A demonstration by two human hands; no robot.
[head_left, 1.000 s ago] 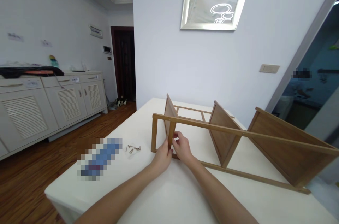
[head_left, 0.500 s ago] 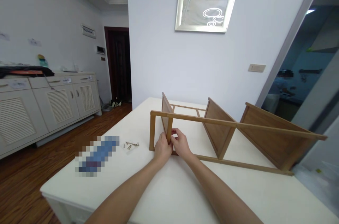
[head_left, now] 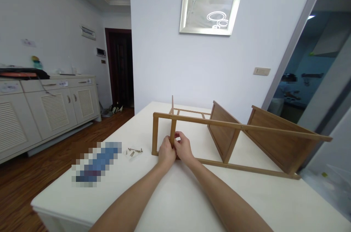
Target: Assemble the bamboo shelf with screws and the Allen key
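A wooden shelf rack lies on its side on a white table, with its shelf boards standing upright. At its left end, my left hand is closed around the lower part of a narrow wooden crosspiece. From the other side, my right hand presses its bent fingers together against the same crosspiece. Anything small between those fingertips is hidden. Behind the crosspiece, the leftmost board appears almost edge-on. Several screws lie on a small clear bag left of the rack.
A blurred blue item lies on the table's left side. Two more shelf boards, the middle one and the far right one, stand in the rack. Clear plastic wrapping is at the right. A white cabinet stands along the left wall.
The leftmost board has turned from showing its broad face to nearly edge-on. Both hands stay at the crosspiece. The camera view has swung slightly right.
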